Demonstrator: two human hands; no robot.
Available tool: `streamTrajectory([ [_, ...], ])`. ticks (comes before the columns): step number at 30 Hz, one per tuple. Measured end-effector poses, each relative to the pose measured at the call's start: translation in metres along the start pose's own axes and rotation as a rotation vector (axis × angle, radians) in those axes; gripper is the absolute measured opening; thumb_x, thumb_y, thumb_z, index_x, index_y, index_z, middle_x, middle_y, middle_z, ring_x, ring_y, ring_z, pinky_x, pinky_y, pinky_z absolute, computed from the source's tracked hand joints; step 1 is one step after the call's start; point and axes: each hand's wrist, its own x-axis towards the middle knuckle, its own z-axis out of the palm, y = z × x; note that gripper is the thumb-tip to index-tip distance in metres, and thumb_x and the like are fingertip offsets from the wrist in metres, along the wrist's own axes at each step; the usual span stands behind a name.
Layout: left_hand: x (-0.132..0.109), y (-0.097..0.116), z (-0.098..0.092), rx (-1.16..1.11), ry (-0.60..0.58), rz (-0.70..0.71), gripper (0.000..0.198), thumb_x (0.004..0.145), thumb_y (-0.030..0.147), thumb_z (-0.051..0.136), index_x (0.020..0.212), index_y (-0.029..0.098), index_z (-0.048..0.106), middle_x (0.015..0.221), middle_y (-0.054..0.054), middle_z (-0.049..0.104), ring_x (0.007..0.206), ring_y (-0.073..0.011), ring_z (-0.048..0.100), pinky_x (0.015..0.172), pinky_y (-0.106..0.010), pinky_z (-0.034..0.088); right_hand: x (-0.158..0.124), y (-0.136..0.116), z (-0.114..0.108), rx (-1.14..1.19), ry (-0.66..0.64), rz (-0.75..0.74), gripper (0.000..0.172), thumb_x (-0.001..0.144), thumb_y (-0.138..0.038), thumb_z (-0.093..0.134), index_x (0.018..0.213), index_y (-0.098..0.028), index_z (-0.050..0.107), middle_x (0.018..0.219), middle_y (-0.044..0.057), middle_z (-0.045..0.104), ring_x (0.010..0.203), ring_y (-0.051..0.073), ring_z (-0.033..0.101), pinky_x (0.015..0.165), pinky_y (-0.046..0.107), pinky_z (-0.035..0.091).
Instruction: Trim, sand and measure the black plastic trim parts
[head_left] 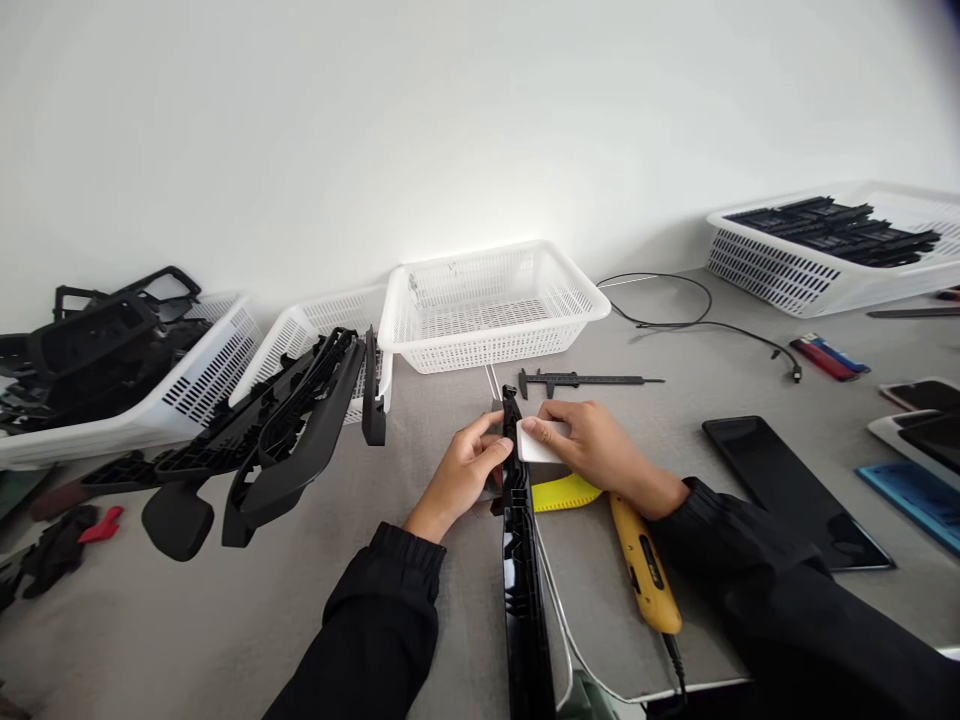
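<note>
A long black plastic trim piece (523, 590) stands on the table, running from the middle toward me. My left hand (461, 475) is closed on its far part, thumb against the near face. In my right hand (600, 445) is a white rectangular block (541, 443), pressed against the right side of the trim; its exact kind cannot be told. Just below that hand lies a yellow strip (564, 493). A yellow-handled corded tool (646, 570) rests by my right wrist, its tip hidden. A dark caliper (585, 380) lies beyond my hands.
A white basket (484, 345) stands behind the caliper. Black trim pieces (300, 430) overhang another basket at left, near a basket of black frames (169, 390). At right are a black phone (795, 490), lighters (829, 358), a thin cable (705, 322) and a filled basket (795, 275).
</note>
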Motion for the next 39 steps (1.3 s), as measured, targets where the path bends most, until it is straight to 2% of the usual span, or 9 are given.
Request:
streamTrajectory([
  [5, 0.001, -0.003, 0.0, 0.014, -0.011, 0.011, 0.05, 0.09, 0.049, 0.071, 0.127, 0.015, 0.071, 0.069, 0.001, 0.061, 0.058, -0.0134, 0.054, 0.056, -0.024, 0.042, 0.001, 0.001, -0.003, 0.02, 0.051, 0.003, 0.052, 0.104, -0.06, 0.049, 0.068, -0.023, 0.045, 0.062, -0.001, 0.052, 0.06, 0.015, 0.046, 0.06, 0.032, 0.028],
  [11, 0.003, -0.011, -0.003, 0.009, 0.112, 0.002, 0.057, 0.089, 0.05, 0.073, 0.134, 0.017, 0.068, 0.076, 0.0, 0.065, 0.065, -0.0152, 0.057, 0.061, -0.026, 0.043, -0.003, -0.003, -0.003, 0.013, -0.155, -0.115, 0.052, 0.104, -0.06, 0.049, 0.07, -0.022, 0.05, 0.061, -0.003, 0.048, 0.057, 0.014, 0.044, 0.06, 0.031, 0.027],
  [14, 0.004, -0.011, -0.003, -0.003, 0.126, -0.006, 0.059, 0.089, 0.052, 0.073, 0.136, 0.016, 0.067, 0.078, -0.001, 0.066, 0.067, -0.0161, 0.058, 0.062, -0.026, 0.043, -0.003, -0.002, 0.0, 0.006, -0.109, -0.091, 0.052, 0.104, -0.062, 0.049, 0.071, -0.022, 0.05, 0.061, -0.002, 0.049, 0.058, 0.014, 0.044, 0.06, 0.032, 0.026],
  [17, 0.005, -0.009, -0.003, 0.002, 0.113, 0.015, 0.056, 0.087, 0.053, 0.074, 0.128, 0.014, 0.071, 0.082, -0.003, 0.068, 0.072, -0.0168, 0.059, 0.063, -0.026, 0.044, -0.002, 0.0, 0.0, 0.005, -0.037, -0.038, 0.052, 0.105, -0.062, 0.048, 0.072, -0.022, 0.047, 0.063, -0.002, 0.051, 0.06, 0.015, 0.044, 0.06, 0.031, 0.026],
  [22, 0.004, -0.01, -0.004, 0.015, 0.128, 0.007, 0.053, 0.087, 0.052, 0.075, 0.123, 0.014, 0.073, 0.085, -0.003, 0.069, 0.073, -0.0157, 0.058, 0.064, -0.025, 0.045, -0.002, -0.001, -0.002, -0.001, -0.139, -0.094, 0.052, 0.105, -0.061, 0.05, 0.07, -0.022, 0.049, 0.062, -0.002, 0.049, 0.059, 0.014, 0.045, 0.059, 0.031, 0.025],
  [27, 0.004, -0.01, -0.005, 0.016, 0.11, 0.002, 0.053, 0.088, 0.053, 0.074, 0.125, 0.015, 0.074, 0.079, -0.001, 0.067, 0.065, -0.0142, 0.056, 0.058, -0.025, 0.042, -0.001, 0.001, 0.001, 0.012, -0.032, -0.066, 0.052, 0.105, -0.061, 0.048, 0.072, -0.022, 0.048, 0.064, -0.001, 0.052, 0.06, 0.015, 0.044, 0.06, 0.031, 0.027],
  [30, 0.004, -0.01, -0.004, 0.01, 0.123, 0.018, 0.05, 0.088, 0.051, 0.074, 0.124, 0.016, 0.075, 0.087, -0.004, 0.072, 0.073, -0.0164, 0.062, 0.063, -0.025, 0.046, -0.002, 0.0, 0.001, 0.009, -0.087, -0.078, 0.051, 0.106, -0.06, 0.048, 0.072, -0.022, 0.052, 0.063, -0.001, 0.053, 0.059, 0.015, 0.045, 0.059, 0.031, 0.027],
  [33, 0.005, -0.011, -0.003, -0.007, 0.156, 0.023, 0.052, 0.087, 0.049, 0.076, 0.126, 0.015, 0.074, 0.095, -0.006, 0.076, 0.084, -0.02, 0.066, 0.071, -0.027, 0.05, -0.004, -0.004, -0.001, 0.028, -0.174, -0.107, 0.047, 0.104, -0.058, 0.052, 0.077, -0.02, 0.059, 0.066, 0.0, 0.058, 0.061, 0.016, 0.05, 0.06, 0.031, 0.03],
  [39, 0.008, -0.013, -0.003, -0.002, 0.192, 0.022, 0.056, 0.086, 0.051, 0.076, 0.13, 0.016, 0.074, 0.089, -0.006, 0.076, 0.079, -0.0202, 0.066, 0.066, -0.028, 0.051, -0.006, -0.009, -0.003, 0.127, -0.143, -0.123, 0.031, 0.1, -0.048, 0.06, 0.093, -0.019, 0.066, 0.079, 0.002, 0.069, 0.069, 0.017, 0.058, 0.066, 0.031, 0.038],
])
